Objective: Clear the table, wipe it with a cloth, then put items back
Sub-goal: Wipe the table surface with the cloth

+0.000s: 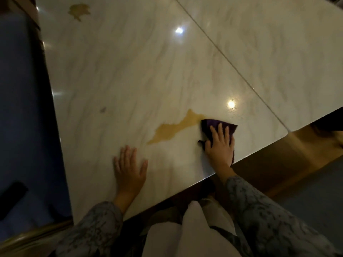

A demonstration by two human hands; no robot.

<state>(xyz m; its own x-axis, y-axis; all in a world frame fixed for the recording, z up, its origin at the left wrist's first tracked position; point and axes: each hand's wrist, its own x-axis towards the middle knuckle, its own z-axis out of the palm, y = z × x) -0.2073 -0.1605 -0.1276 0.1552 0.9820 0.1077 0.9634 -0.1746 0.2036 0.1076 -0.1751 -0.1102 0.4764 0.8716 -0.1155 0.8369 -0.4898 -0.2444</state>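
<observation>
The pale marble table [130, 71] fills most of the view, with a seam running diagonally across it beyond both hands. A brown spill [176, 127] lies on the marble just past the left hand's fingertips and touches the near corner of the cloth by the right hand's fingers. A second, smaller brown stain [78, 10] sits far beyond the fingers, near the table's far corner. The left hand [129, 169] rests flat on the marble, fingers straight and spread, holding nothing. The right hand [220, 145] presses the dark purple cloth [211, 125] down, fingers extended over it, the cloth's edge showing ahead of the fingertips.
</observation>
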